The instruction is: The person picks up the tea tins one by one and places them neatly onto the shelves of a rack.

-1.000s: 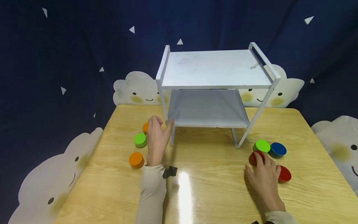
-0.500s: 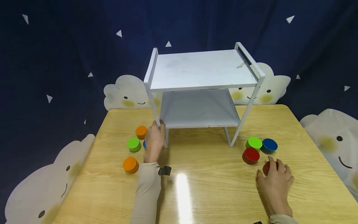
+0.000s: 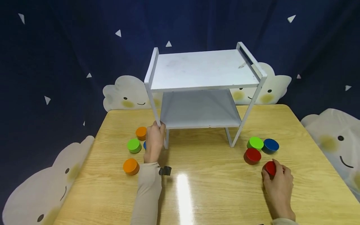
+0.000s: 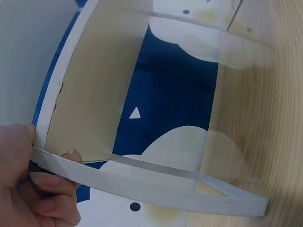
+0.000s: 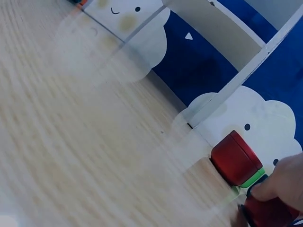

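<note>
My left hand [image 3: 155, 139] grips the front left leg of a white two-tier shelf [image 3: 208, 70] where the lower tier meets it. Up close in the left wrist view, the fingers curl round the white leg [image 4: 156, 191]. Over at the right, my right hand [image 3: 279, 189] pinches a round red tin [image 3: 270, 168] between thumb and fingers, low at the table. A second red tin [image 3: 252, 156] stands just beyond it, beside a green tin [image 3: 255, 143] and a blue tin [image 3: 271, 146]. The right wrist view shows the held tin partly covered by the thumb.
Left of the shelf stand two orange tins [image 3: 131, 166] and a green tin [image 3: 134, 146]. A blue tin [image 3: 144, 145] there is mostly hidden by the left hand. A dark blue curtain [image 3: 197, 25] with clouds hangs behind the wooden table [image 3: 213, 187].
The left hand has come onto the shelf leg and grips it. My right hand has left the farther red tin for the nearer one, now pinched. The head view has shifted slightly.
</note>
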A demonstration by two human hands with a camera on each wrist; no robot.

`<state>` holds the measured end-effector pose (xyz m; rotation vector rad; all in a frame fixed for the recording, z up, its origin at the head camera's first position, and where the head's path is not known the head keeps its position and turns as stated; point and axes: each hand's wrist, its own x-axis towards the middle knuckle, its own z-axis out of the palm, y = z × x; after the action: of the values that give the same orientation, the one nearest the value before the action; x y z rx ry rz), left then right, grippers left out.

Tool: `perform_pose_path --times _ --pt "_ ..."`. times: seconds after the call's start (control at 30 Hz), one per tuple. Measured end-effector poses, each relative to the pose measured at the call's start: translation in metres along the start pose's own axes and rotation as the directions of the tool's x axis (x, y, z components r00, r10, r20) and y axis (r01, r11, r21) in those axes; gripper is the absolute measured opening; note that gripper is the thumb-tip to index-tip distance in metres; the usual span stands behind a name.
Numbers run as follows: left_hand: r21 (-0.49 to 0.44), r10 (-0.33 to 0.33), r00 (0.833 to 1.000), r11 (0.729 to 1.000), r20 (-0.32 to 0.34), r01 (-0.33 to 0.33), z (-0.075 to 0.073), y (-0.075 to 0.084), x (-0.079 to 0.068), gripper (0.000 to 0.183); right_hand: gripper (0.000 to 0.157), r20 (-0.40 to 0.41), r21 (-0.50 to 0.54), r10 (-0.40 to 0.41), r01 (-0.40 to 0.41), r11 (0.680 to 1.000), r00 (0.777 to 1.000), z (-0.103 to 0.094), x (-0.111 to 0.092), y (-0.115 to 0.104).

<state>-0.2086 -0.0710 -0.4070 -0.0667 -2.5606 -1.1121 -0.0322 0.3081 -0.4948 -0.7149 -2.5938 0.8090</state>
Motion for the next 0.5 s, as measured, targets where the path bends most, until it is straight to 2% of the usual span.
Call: perform_pose_path --times 0.17,0.33,0.5 --pt "-0.005 0.043 0.998 0.999 -0.048 -0.044 0.0013 -0.0014 -0.0001 0.031 0.059 0.023 0.052 0.051 -0.052 0.997 0.998 0.0033 -0.0028 -0.0010" --pt "0.042 0.032 0.996 0.999 -0.088 -0.029 0.0059 -0.0036 -0.0049 0.030 0.059 0.008 0.066 0.056 -0.057 0.996 0.998 0.0051 -0.0046 -0.0009" --pt "0.137 0.033 0.999 0.990 -0.039 -0.027 0.0044 -0.0073 -0.0018 0.034 0.058 -0.022 0.063 0.030 -0.028 0.998 0.999 0.0094 -0.0038 0.0001"
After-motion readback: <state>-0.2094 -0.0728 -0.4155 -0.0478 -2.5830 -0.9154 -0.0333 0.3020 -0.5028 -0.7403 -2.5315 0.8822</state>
